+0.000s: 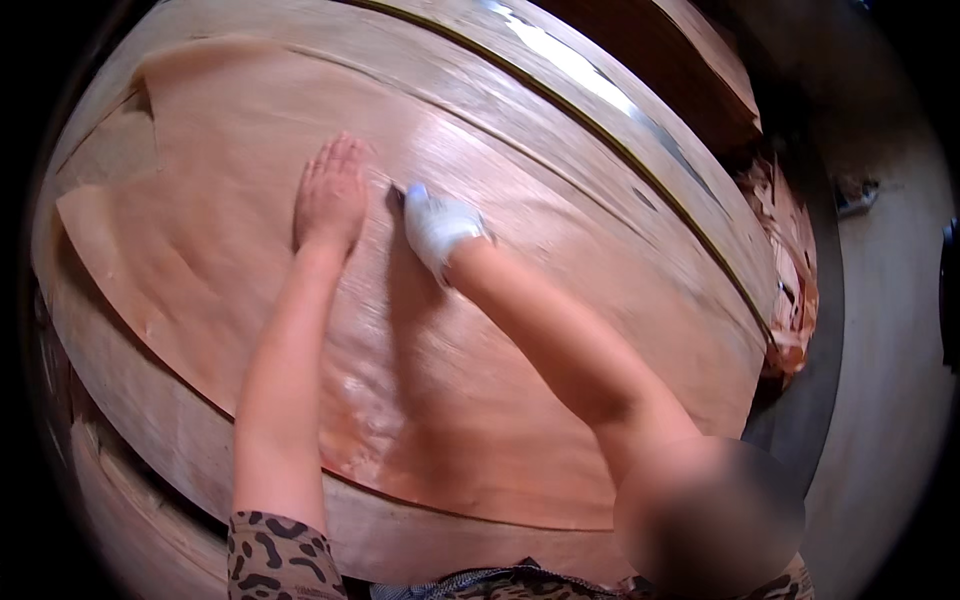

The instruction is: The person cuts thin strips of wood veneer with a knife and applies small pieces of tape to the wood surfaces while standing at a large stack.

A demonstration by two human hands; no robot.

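A large, thin, reddish-brown sheet [540, 400], which looks like wood veneer, lies spread across a pale wooden surface [450, 520]. My left hand [333, 195] is bare and rests flat on the sheet, fingers together and stretched forward. Just to its right, my right hand [440, 232] wears a white glove with a bluish fingertip and is closed around a small dark blade [397, 193]. The blade's tip reaches left toward my left hand, at the sheet's surface; most of the tool is hidden in the glove. At the far left, the sheet has a torn, notched edge.
A long dark gap [600, 130] runs along the far side of the surface. Beyond it at upper right stands a stack of reddish sheets [690, 70]. Ragged veneer scraps [790, 260] hang at the right end, beside a grey floor [885, 330].
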